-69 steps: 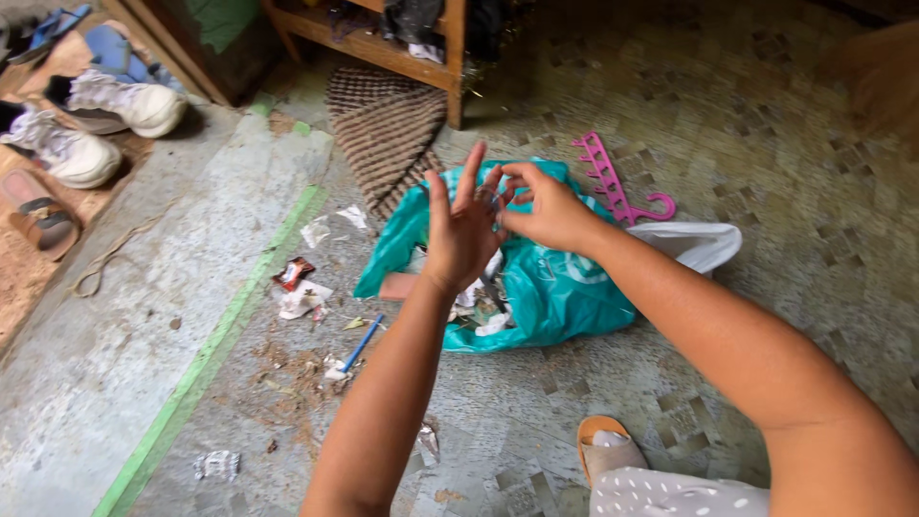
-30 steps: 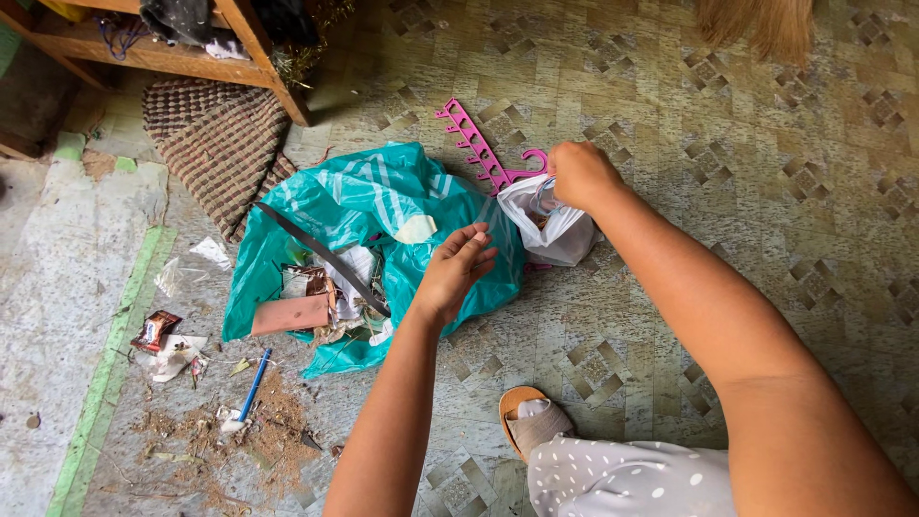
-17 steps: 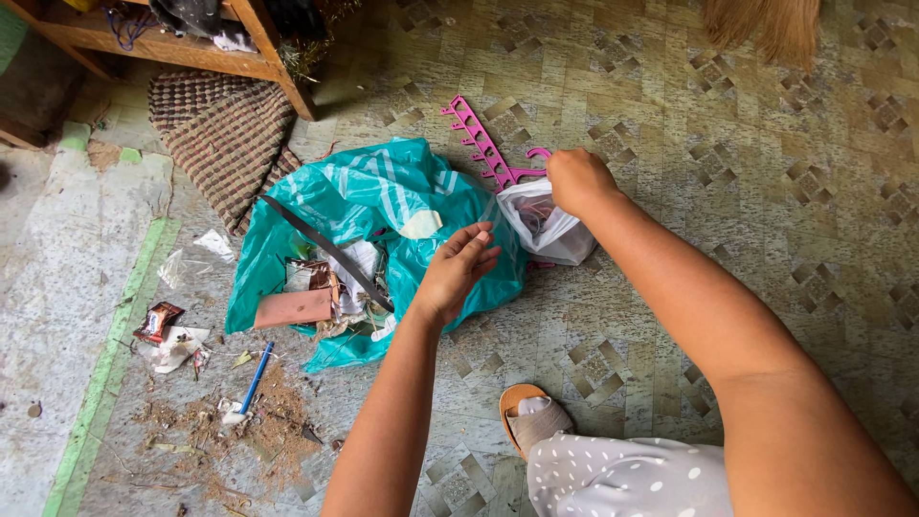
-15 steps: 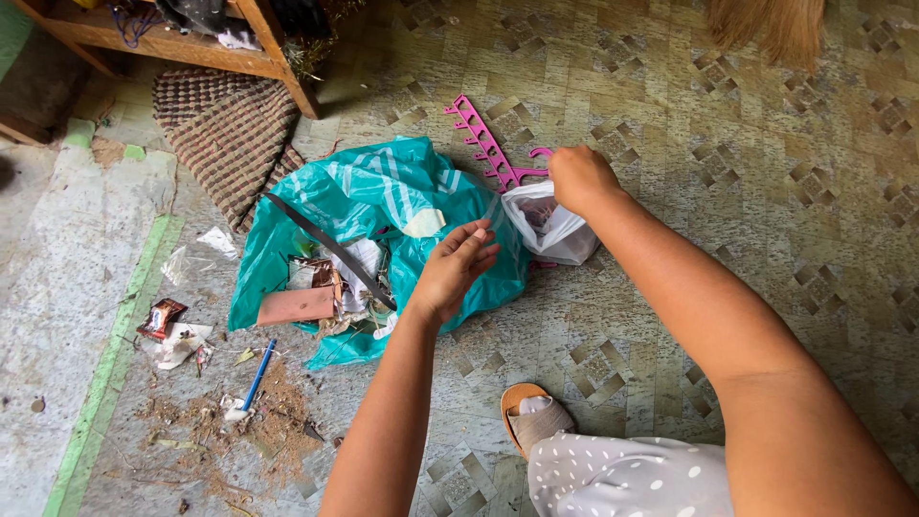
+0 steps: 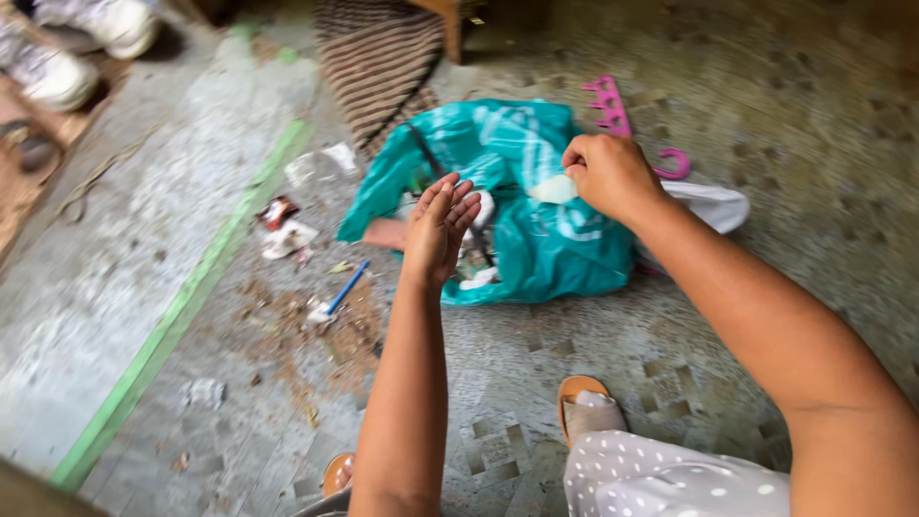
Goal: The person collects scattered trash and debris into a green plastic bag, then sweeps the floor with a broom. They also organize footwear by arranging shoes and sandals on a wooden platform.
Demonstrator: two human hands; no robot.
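Teal crinkled plastic bag (image 5: 536,230) with white markings, centre; pink plastic hanger (image 5: 613,110) far right; brown-and-cream striped woven mat (image 5: 378,62) far; green painted floor stripe (image 5: 182,311) left; white-dotted grey fabric (image 5: 670,474) near.

One camera on my head looks steeply down past my forearms at the floor, close in. My left hand (image 5: 438,228) and right hand (image 5: 609,175) sit mid-frame; beyond my fingers lies a teal bag (image 5: 536,230), with my sandalled feet at the bottom edge.
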